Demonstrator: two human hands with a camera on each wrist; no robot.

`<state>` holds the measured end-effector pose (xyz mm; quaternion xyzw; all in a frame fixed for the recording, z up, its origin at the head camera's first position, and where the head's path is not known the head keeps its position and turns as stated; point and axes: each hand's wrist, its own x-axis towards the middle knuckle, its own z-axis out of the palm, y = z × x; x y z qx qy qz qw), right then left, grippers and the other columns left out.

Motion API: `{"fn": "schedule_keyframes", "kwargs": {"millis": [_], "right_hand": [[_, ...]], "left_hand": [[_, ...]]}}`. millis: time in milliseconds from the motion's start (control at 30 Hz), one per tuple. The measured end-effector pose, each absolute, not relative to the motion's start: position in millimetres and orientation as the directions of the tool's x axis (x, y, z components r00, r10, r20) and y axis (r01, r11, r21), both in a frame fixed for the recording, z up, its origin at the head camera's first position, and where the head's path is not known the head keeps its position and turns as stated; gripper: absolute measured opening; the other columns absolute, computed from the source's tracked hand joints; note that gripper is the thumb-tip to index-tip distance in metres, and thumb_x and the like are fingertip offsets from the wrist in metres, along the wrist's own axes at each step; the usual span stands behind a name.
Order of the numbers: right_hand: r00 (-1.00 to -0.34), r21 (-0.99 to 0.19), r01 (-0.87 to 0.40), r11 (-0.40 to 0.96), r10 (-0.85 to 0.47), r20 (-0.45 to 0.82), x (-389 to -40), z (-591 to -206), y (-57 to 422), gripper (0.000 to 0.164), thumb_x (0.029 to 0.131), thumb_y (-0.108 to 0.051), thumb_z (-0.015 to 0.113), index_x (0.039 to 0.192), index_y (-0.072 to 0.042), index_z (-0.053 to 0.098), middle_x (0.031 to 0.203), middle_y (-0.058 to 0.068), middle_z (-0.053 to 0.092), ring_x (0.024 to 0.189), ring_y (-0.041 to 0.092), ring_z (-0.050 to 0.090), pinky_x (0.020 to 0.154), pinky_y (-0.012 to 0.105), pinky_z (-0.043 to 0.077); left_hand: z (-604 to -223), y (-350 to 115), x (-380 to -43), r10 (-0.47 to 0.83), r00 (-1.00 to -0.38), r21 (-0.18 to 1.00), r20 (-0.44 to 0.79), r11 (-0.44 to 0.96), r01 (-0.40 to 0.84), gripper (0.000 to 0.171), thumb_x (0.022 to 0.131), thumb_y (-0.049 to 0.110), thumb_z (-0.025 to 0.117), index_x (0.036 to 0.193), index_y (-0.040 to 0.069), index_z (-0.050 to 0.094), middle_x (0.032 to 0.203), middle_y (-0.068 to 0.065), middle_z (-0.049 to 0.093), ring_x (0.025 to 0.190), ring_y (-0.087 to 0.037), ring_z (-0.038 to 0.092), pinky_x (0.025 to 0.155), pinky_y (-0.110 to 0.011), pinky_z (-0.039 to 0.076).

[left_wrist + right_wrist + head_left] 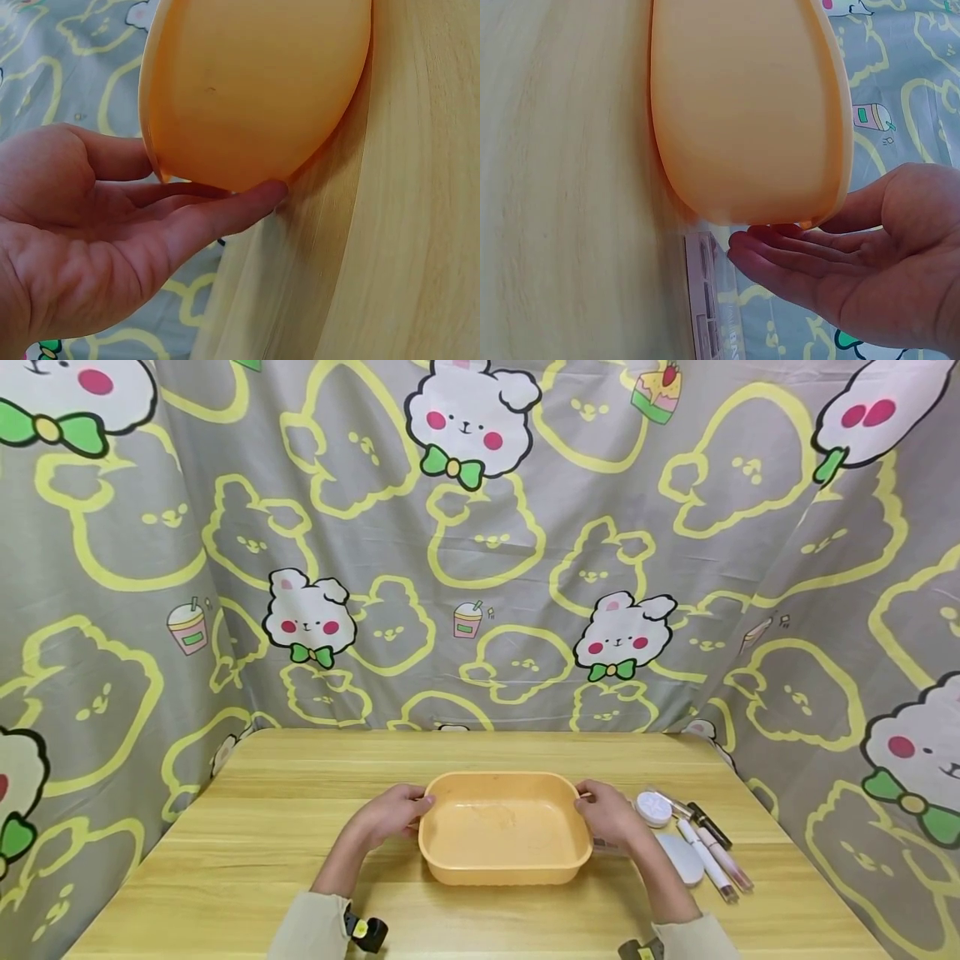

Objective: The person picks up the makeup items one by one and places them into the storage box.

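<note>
A shallow orange plastic basin [504,876] with rounded corners sits at the middle of the wooden table, its open side up and nothing inside. At its left end my left hand [392,814] grips the rim, thumb over the edge and fingers against the outer wall [255,97]. My right hand [607,816] holds the opposite end, thumb at the rim and fingertips under the lip beside the outer wall [742,120]. Close below the right fingers stands the edge of a flat pinkish case [700,292], partly hidden by that hand in the head view.
Right of the right forearm lie a round white container [653,808], a larger round silvery disc [684,858], a black tube [709,825] and several slim pen-like tubes [707,860]. Patterned grey curtains [517,593] surround the table [300,768] at the back and sides.
</note>
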<state>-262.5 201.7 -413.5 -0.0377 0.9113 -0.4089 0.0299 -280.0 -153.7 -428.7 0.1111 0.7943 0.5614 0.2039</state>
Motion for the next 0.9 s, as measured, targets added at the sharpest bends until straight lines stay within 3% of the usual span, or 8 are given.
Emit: {"fn": "schedule_keyframes", "kwargs": {"millis": [267, 900], "right_hand": [[-0.995, -0.798, -0.040, 0.602, -0.098, -0.024, -263.7, -418.4, 203.1, 0.030, 0.099, -0.004, 0.052, 0.125, 0.011, 0.060, 0.116, 0.026, 0.068, 0.099, 0.032, 0.069, 0.075, 0.039, 0.061], [-0.995, -0.796, -0.034, 0.604, -0.091, -0.027, -263.0, -417.8, 203.7, 0.031, 0.100, -0.005, 0.054, 0.126, 0.010, 0.060, 0.116, 0.023, 0.068, 0.099, 0.030, 0.069, 0.075, 0.039, 0.061]], "left_hand": [[-429.3, -155.8, -279.9, 0.418, -0.886, 0.948, -0.199, 0.312, -0.066, 0.045, 0.110, 0.016, 0.042, 0.143, -0.015, 0.045, 0.123, -0.025, 0.065, 0.109, -0.032, 0.068, 0.087, -0.043, 0.060], [-429.1, -150.7, -277.2, 0.405, -0.894, 0.952, -0.193, 0.296, -0.071, 0.042, 0.109, 0.014, 0.040, 0.137, -0.017, 0.048, 0.120, -0.028, 0.065, 0.109, -0.034, 0.066, 0.088, -0.046, 0.060]]}}
